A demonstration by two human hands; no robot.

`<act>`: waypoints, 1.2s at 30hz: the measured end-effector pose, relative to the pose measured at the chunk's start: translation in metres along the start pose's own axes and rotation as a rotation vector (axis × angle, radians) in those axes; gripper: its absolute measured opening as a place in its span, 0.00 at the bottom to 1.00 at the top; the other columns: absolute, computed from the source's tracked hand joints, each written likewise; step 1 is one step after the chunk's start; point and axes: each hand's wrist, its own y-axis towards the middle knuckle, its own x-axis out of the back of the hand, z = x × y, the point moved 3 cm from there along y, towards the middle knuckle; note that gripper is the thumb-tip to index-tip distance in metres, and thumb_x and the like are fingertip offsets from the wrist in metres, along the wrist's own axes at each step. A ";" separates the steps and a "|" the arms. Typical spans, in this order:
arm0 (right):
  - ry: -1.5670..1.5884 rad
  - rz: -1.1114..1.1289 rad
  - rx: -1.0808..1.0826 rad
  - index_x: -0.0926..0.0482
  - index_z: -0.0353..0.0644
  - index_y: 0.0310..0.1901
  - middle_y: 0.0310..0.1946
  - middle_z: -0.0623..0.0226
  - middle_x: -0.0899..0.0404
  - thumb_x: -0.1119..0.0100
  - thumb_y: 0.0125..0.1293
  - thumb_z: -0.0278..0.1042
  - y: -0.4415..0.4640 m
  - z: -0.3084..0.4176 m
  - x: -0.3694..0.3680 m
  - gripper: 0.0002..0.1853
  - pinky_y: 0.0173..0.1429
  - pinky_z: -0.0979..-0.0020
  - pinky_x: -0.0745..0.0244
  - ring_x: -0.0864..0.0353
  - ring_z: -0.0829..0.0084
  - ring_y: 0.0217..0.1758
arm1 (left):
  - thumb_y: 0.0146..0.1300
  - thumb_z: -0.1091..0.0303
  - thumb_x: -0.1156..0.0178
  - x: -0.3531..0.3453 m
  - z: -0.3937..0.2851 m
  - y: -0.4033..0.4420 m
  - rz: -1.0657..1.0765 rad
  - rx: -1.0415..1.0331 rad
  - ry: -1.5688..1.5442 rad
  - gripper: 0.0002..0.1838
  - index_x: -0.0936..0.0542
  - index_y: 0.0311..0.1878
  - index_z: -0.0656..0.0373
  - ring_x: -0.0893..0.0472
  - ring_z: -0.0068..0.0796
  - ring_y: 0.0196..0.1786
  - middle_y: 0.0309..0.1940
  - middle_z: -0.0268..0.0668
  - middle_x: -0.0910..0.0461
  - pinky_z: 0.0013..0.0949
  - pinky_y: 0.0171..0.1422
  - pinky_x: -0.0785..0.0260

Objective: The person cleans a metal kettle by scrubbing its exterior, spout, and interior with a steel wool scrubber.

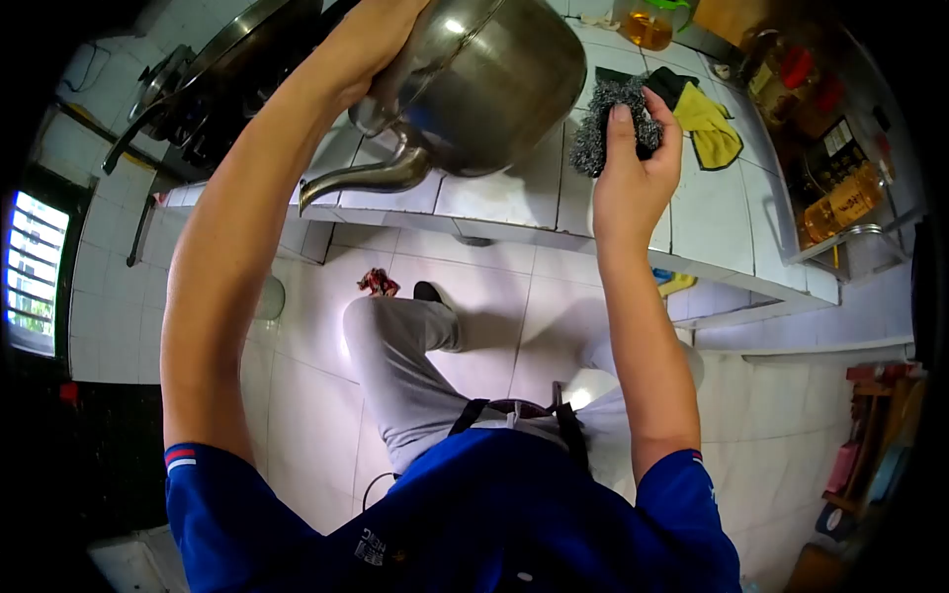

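My left hand (pixel 381 44): at the metal kettle (pixel 494 89), fingers hidden, can't tell my grip | kettle: over the tiled counter (pixel 504 206), probably rigid, slick, best steadied by its body | wire scourer (pixel 591 143): likely light, springy, best pinched edgewise, held in my right hand (pixel 638 173)

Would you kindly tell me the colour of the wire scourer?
The wire scourer is silvery grey, clearest in the head view.
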 end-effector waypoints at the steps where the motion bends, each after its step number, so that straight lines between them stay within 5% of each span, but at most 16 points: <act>1: -0.098 -0.021 0.139 0.24 0.36 0.58 0.60 0.54 0.25 0.35 0.70 0.37 -0.005 -0.001 0.000 0.20 0.70 0.64 0.35 0.27 0.61 0.64 | 0.79 0.51 0.53 -0.003 -0.002 0.001 -0.009 -0.003 0.002 0.23 0.15 0.47 0.60 0.23 0.24 0.39 0.37 0.35 0.17 0.32 0.46 0.28; 9: -0.465 0.248 0.815 0.24 0.39 0.58 0.68 0.44 0.35 0.34 0.64 0.27 -0.039 0.010 -0.057 0.21 0.74 0.53 0.38 0.35 0.40 0.71 | 0.80 0.52 0.56 -0.008 -0.008 -0.004 -0.030 0.039 -0.071 0.26 0.16 0.48 0.66 0.22 0.24 0.39 0.38 0.37 0.17 0.33 0.45 0.28; 11: -0.357 0.146 0.659 0.24 0.38 0.58 0.69 0.44 0.37 0.36 0.65 0.29 -0.003 0.014 -0.061 0.20 0.74 0.52 0.38 0.35 0.39 0.69 | 0.81 0.52 0.56 -0.002 0.002 0.003 -0.031 0.028 -0.098 0.26 0.16 0.48 0.66 0.22 0.24 0.40 0.38 0.37 0.16 0.33 0.45 0.27; 12: -0.320 0.051 0.529 0.24 0.35 0.59 0.62 0.48 0.27 0.38 0.70 0.34 0.012 0.020 -0.060 0.19 0.71 0.58 0.36 0.29 0.53 0.67 | 0.81 0.52 0.56 -0.002 0.002 0.004 -0.005 0.021 -0.105 0.26 0.16 0.48 0.66 0.23 0.24 0.40 0.38 0.37 0.16 0.33 0.45 0.28; 13: -0.278 0.043 0.353 0.24 0.36 0.59 0.63 0.48 0.28 0.37 0.70 0.35 0.012 0.021 -0.061 0.20 0.73 0.57 0.37 0.30 0.52 0.69 | 0.81 0.52 0.56 -0.002 0.002 0.003 0.024 0.011 -0.114 0.26 0.16 0.47 0.66 0.23 0.24 0.39 0.38 0.37 0.16 0.33 0.45 0.28; 17: -0.470 0.187 0.838 0.27 0.34 0.60 0.64 0.42 0.32 0.37 0.69 0.36 -0.026 0.018 -0.072 0.22 0.71 0.56 0.36 0.31 0.48 0.68 | 0.81 0.53 0.56 0.000 -0.006 0.009 0.053 -0.231 0.075 0.26 0.16 0.47 0.66 0.23 0.23 0.40 0.38 0.37 0.16 0.33 0.47 0.28; 19: -0.433 0.128 0.700 0.27 0.34 0.62 0.65 0.46 0.30 0.36 0.69 0.38 -0.001 0.018 -0.069 0.24 0.75 0.56 0.40 0.33 0.51 0.71 | 0.81 0.54 0.55 -0.008 -0.014 -0.005 -0.001 -0.055 -0.040 0.25 0.16 0.47 0.65 0.23 0.23 0.40 0.38 0.36 0.16 0.33 0.47 0.28; 21: -0.056 0.053 0.100 0.30 0.33 0.64 0.68 0.39 0.36 0.40 0.71 0.38 0.020 0.013 -0.061 0.25 0.76 0.53 0.43 0.37 0.44 0.72 | 0.80 0.56 0.55 -0.009 0.001 -0.004 0.010 -0.039 -0.112 0.23 0.16 0.47 0.65 0.22 0.23 0.40 0.38 0.36 0.16 0.33 0.47 0.28; 23: -0.290 0.081 0.531 0.30 0.34 0.64 0.69 0.40 0.37 0.38 0.69 0.38 -0.006 0.005 -0.058 0.26 0.76 0.51 0.44 0.39 0.43 0.74 | 0.80 0.56 0.55 -0.009 -0.006 -0.003 0.013 -0.144 -0.079 0.23 0.16 0.47 0.66 0.22 0.23 0.40 0.38 0.37 0.16 0.33 0.47 0.28; 25: -0.545 0.278 0.795 0.30 0.36 0.64 0.71 0.41 0.40 0.34 0.66 0.35 -0.050 0.012 -0.058 0.27 0.77 0.52 0.43 0.38 0.42 0.73 | 0.80 0.56 0.56 -0.006 -0.003 0.003 0.035 0.010 -0.007 0.24 0.16 0.46 0.66 0.22 0.24 0.40 0.37 0.37 0.17 0.34 0.46 0.28; 27: -0.704 0.263 0.808 0.29 0.38 0.64 0.71 0.41 0.40 0.33 0.65 0.36 -0.043 0.010 -0.059 0.28 0.77 0.52 0.44 0.39 0.40 0.74 | 0.80 0.56 0.56 -0.011 0.000 0.007 -0.059 -0.058 -0.033 0.24 0.17 0.43 0.66 0.24 0.23 0.37 0.34 0.35 0.18 0.34 0.43 0.29; 29: -0.294 0.038 0.526 0.28 0.41 0.63 0.71 0.42 0.40 0.29 0.61 0.37 -0.015 0.006 -0.060 0.30 0.77 0.44 0.48 0.40 0.40 0.75 | 0.81 0.54 0.57 -0.011 -0.004 0.001 -0.070 -0.014 0.025 0.26 0.17 0.42 0.67 0.25 0.23 0.36 0.33 0.36 0.19 0.34 0.41 0.31; 31: -0.227 0.008 0.504 0.27 0.42 0.63 0.71 0.42 0.40 0.28 0.58 0.37 -0.023 0.003 -0.062 0.31 0.76 0.36 0.51 0.40 0.40 0.75 | 0.80 0.54 0.57 -0.012 -0.008 0.001 -0.086 0.038 -0.004 0.26 0.18 0.41 0.68 0.25 0.24 0.36 0.33 0.36 0.19 0.34 0.41 0.31; 33: -0.542 0.351 0.935 0.24 0.47 0.59 0.69 0.42 0.39 0.35 0.60 0.27 -0.051 0.008 -0.068 0.24 0.72 0.27 0.52 0.38 0.42 0.72 | 0.79 0.54 0.56 -0.012 -0.005 0.005 -0.115 -0.037 -0.074 0.26 0.18 0.40 0.68 0.25 0.25 0.34 0.32 0.36 0.19 0.35 0.40 0.31; 34: -0.666 0.360 0.863 0.24 0.48 0.58 0.70 0.44 0.38 0.32 0.57 0.27 -0.039 0.006 -0.062 0.26 0.71 0.26 0.52 0.37 0.42 0.72 | 0.78 0.54 0.55 -0.010 -0.002 0.004 -0.096 -0.024 -0.045 0.26 0.18 0.41 0.69 0.24 0.26 0.36 0.34 0.38 0.18 0.36 0.42 0.31; 36: -0.305 0.146 0.628 0.23 0.54 0.56 0.73 0.50 0.38 0.30 0.51 0.26 -0.020 -0.006 -0.057 0.27 0.74 0.28 0.57 0.42 0.43 0.77 | 0.78 0.55 0.55 -0.010 -0.003 0.005 -0.107 0.041 -0.035 0.25 0.18 0.42 0.69 0.24 0.26 0.37 0.35 0.39 0.17 0.36 0.44 0.30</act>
